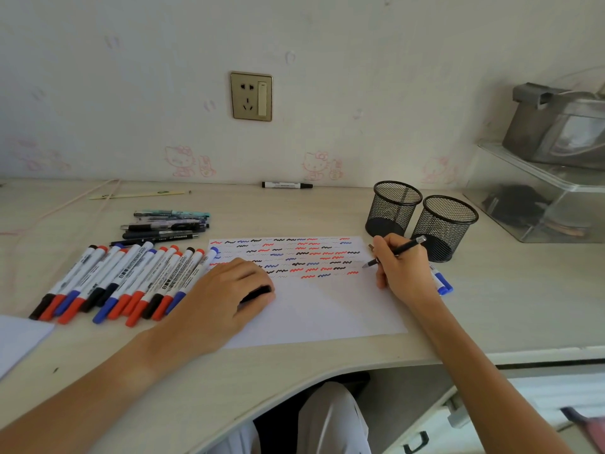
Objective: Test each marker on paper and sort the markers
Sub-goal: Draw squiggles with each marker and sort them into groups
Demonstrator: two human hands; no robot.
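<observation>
Right hand (401, 267) pinches a thin black pen (394, 252), tip at the paper's (327, 309) right edge; left hand (229, 290) curls on a dark cap, pinning the sheet. I read this as mid-test. Next: scribble, recap, then drop it in a mesh cup (443, 227).

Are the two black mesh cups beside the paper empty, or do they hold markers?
Both mesh cups look empty: nothing rises above either rim, and only mesh shows inside.
</observation>
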